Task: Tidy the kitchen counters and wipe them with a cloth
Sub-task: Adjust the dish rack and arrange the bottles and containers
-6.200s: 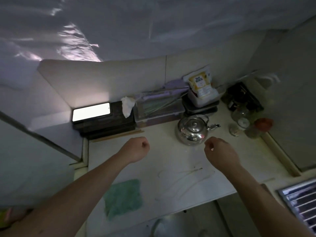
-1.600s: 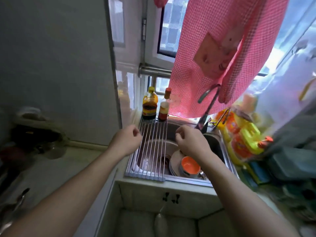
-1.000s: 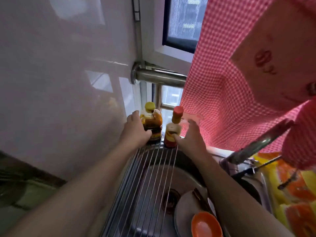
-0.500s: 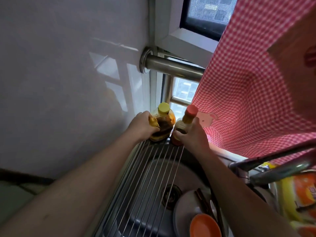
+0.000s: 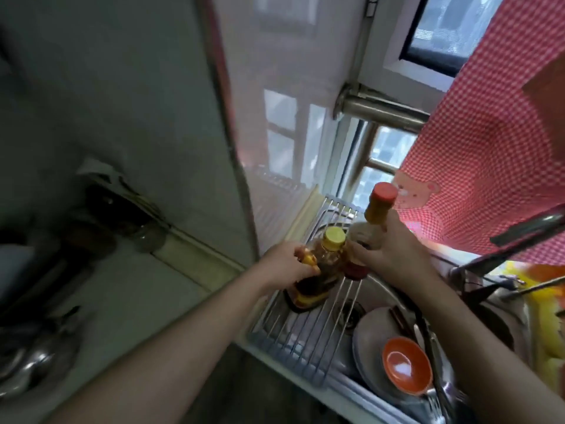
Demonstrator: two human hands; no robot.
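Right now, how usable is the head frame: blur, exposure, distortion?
Head view: motion blur smears the left counter; window backlight leaves that side dim; wide-angle bends the wall edge; left hand and yellow-capped bottle stay readable.

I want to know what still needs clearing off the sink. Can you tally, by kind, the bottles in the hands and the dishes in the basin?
Bottles: 2, yellow-capped bottle in the left hand, red-capped bottle in the right hand
Orange bowls: 1
Pale plates: 1 stack; number in it unclear
Total: 4
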